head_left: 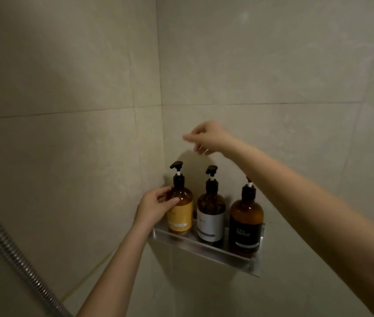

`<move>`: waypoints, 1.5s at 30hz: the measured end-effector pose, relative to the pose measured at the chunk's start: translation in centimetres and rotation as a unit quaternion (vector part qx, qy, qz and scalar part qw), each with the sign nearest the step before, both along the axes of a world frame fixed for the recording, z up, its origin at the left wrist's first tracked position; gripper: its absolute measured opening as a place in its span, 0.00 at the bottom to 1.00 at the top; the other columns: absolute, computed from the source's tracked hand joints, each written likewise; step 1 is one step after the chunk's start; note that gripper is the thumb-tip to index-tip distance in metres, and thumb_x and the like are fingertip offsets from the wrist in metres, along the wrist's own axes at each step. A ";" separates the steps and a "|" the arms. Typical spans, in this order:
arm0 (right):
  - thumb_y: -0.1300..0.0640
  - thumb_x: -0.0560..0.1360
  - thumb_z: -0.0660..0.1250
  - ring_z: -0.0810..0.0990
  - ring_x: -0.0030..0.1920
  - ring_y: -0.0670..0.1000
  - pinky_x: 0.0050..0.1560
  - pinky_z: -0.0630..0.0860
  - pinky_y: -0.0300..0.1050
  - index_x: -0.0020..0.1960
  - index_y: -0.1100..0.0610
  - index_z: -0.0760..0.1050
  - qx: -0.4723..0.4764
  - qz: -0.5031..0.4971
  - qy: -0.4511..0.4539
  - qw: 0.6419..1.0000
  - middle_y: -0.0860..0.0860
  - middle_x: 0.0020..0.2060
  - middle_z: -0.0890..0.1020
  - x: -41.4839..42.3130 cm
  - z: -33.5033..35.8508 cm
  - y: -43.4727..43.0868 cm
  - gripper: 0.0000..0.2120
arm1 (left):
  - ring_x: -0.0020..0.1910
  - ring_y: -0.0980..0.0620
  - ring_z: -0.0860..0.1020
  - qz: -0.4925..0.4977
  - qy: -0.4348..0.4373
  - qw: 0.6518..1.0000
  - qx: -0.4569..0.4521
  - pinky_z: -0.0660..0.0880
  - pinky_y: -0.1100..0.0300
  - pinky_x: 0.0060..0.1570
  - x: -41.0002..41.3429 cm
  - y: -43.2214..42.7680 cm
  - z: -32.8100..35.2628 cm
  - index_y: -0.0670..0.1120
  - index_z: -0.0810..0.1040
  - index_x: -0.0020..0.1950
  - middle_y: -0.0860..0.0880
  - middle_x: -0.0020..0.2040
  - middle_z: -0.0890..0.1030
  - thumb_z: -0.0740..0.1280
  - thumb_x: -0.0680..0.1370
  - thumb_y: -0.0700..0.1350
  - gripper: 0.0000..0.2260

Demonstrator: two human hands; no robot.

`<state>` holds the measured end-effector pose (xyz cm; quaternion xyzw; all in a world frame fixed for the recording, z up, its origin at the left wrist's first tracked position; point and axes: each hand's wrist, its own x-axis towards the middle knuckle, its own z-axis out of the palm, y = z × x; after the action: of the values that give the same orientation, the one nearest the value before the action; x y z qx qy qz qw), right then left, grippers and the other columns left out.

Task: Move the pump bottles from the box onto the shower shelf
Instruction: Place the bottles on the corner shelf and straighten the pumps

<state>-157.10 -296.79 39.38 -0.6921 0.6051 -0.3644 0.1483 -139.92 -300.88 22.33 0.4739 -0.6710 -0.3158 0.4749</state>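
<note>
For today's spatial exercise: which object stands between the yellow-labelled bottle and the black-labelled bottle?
The white-labelled bottle stands between the yellow-labelled bottle and black-labelled bottle, seen in the head view.

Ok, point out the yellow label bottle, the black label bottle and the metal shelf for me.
yellow-label pump bottle point(180, 216): head view, on its yellow label.
black-label pump bottle point(245, 234): head view, on its black label.
metal shower shelf point(204, 247): head view, on its front rim.

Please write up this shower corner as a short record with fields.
shelf: metal corner shelf, wall-mounted
bottles: three upright amber pump bottles
left bottle: yellow-label bottle
middle bottle: white-label bottle
right bottle: black-label bottle
left hand: grip on yellow-label bottle's shoulder
right hand: raised above the bottles, blurred, empty
also: shower hose
</note>
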 end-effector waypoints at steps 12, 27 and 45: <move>0.59 0.71 0.71 0.78 0.41 0.52 0.36 0.73 0.40 0.48 0.54 0.79 -0.024 -0.153 -0.237 0.959 0.56 0.40 0.81 -12.6 -15.4 14.5 0.06 | 0.54 0.52 0.77 -0.011 -0.002 1.000 -0.014 0.71 0.61 0.56 -0.2 0.0 0.5 0.38 0.74 0.65 0.41 0.62 0.79 0.74 0.70 0.38 0.24; 0.56 0.63 0.78 0.78 0.52 0.52 0.46 0.77 0.42 0.64 0.52 0.70 -0.007 -0.166 -0.179 0.970 0.50 0.52 0.78 -9.3 -19.0 10.8 0.32 | 0.55 0.52 0.75 -0.049 0.018 0.999 0.007 0.70 0.62 0.56 -1.0 0.6 0.4 0.37 0.74 0.64 0.39 0.61 0.78 0.73 0.69 0.36 0.23; 0.54 0.63 0.79 0.75 0.56 0.51 0.54 0.75 0.45 0.65 0.56 0.68 0.006 -0.195 -0.141 0.971 0.53 0.60 0.76 -8.5 -18.5 9.7 0.34 | 0.64 0.45 0.74 -0.026 0.003 1.000 0.009 0.69 0.61 0.57 -1.6 1.0 0.9 0.38 0.73 0.66 0.40 0.64 0.76 0.72 0.71 0.37 0.24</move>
<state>-165.61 -287.06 20.89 -0.5019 0.7033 -0.4765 0.1624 -141.55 -299.92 23.19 0.4597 -0.6785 -0.3353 0.4647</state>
